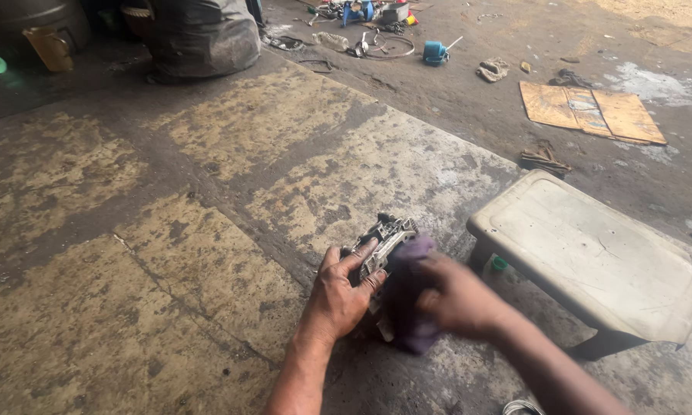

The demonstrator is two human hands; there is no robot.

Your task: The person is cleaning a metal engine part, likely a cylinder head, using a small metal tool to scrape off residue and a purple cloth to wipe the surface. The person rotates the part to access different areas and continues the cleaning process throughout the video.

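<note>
My left hand (342, 292) grips a greasy metal engine part (384, 240) low over the stained concrete floor, thumb along its top edge. My right hand (457, 296) presses a dark purple rag (409, 307) against the part's right side; this hand is blurred. The lower half of the part is hidden behind the rag and my hands.
A dirty low plastic stool (592, 253) stands just right of my hands. A flattened cardboard sheet (592, 111) lies far right. Tools, a blue container (435, 51) and wire rings lie at the top. A dark sack (204, 34) and drum sit top left.
</note>
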